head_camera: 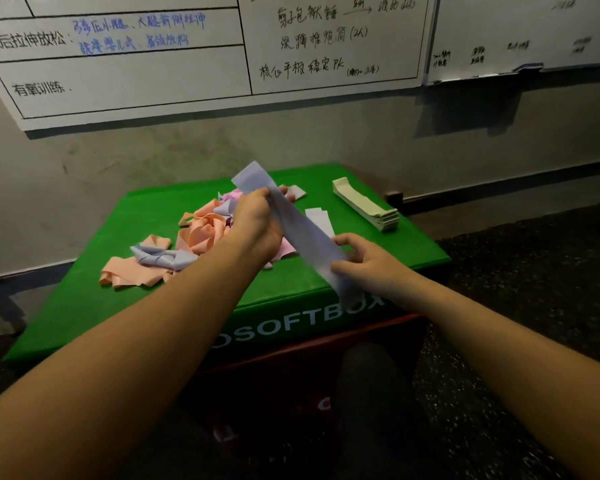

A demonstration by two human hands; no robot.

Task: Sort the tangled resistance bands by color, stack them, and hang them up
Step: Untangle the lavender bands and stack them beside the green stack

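- A lavender band [302,230] is stretched flat in the air between both hands, running from upper left to lower right above the green box [125,289]
- The left hand [257,223] grips the band near its upper end, fingers curled over the far edge and thumb side toward the camera; a short length of band sticks up past the fingers
- The right hand [364,261] pinches the band near its lower end, thumb on the near face and fingers curled behind; the tail of the band hangs below this hand, over the box's front edge
- Left of the left hand lies the tangled pile [191,237]: mostly peach bands, with a knotted lavender piece at the near left and some pink showing under and behind the left wrist
- Just behind the right hand, partly hidden by the held band, a few lavender bands [321,218] lie flat on the box
- Farther right and beyond the right hand, well apart from the pile, sits a neat stack of pale green bands [368,206], laid diagonally near the box's right edge
- The box front, below both hands, bears white lettering, partly covered by the forearms
- Above and beyond the hands, a whiteboard [136,64] with handwriting hangs on the grey wall; a second board [534,29] is at the upper right
- Dark speckled floor [534,289] spreads to the right of the right arm
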